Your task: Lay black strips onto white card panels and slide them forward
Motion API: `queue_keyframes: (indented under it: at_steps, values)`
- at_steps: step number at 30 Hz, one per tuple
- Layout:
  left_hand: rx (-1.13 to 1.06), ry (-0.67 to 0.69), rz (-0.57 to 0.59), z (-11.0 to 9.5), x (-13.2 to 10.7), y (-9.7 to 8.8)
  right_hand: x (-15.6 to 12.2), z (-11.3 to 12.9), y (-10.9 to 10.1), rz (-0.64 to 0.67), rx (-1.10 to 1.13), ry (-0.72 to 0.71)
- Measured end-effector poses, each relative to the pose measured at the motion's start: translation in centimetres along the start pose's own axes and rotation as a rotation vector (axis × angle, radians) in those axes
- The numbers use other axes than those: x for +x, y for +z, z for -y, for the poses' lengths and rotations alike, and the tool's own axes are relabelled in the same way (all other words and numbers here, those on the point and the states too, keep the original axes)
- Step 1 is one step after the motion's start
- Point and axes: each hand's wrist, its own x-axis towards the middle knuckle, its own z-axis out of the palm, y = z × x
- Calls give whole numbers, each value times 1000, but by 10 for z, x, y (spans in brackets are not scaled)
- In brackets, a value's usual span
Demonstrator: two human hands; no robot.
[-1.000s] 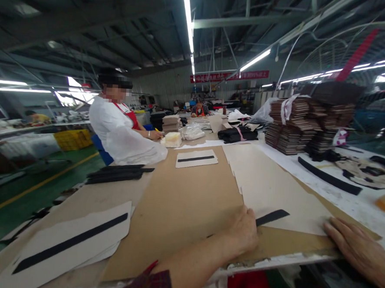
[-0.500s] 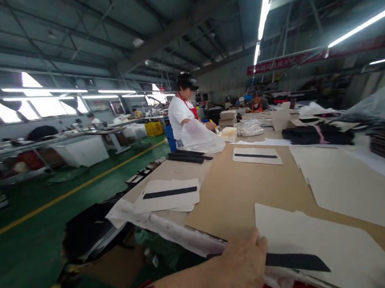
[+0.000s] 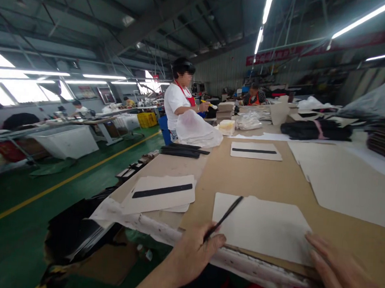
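Observation:
Between the thumb and fingers of my left hand (image 3: 192,253) is a black strip (image 3: 226,214), tilted up and seen nearly edge-on over a white board (image 3: 265,229). The board lies flat at the front edge of the table. At the board's right end is my right hand (image 3: 343,272), its fingers stretched out and apart, the tips at the board's edge. To the left, another white board (image 3: 162,203) has a black strip (image 3: 162,191) lying along it. Farther back lies a third white board (image 3: 257,155), also with a black strip (image 3: 254,151) on it.
Loose black strips (image 3: 182,150) lie at the table's left edge, beside a whitish sheet (image 3: 198,131). A co-worker (image 3: 178,99) stands there holding a yellow-handled brush (image 3: 209,104). Large pale sheets (image 3: 346,184) cover the right side, with a tied black bundle (image 3: 314,130) behind.
My left hand has moved left and lifted the black strip off the white board. The board has shifted left, and my right hand has come further into view at its right end.

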Motion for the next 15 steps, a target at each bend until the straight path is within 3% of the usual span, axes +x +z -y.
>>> queue_keyframes:
  at_steps: [3, 7, 10, 15]
  values:
    - [-336, -97, 203, -5, 3, 12, 11, 39, -3, 124, 151, 65]
    - [-636, -155, 343, -10, 7, 33, 32, 83, 0, 174, 334, 203]
    - [-770, -192, 436, -14, 7, 39, 47, 94, 6, 157, 418, 205]
    - [-769, -198, 482, -15, 7, 45, 58, 98, 9, 203, 442, 88]
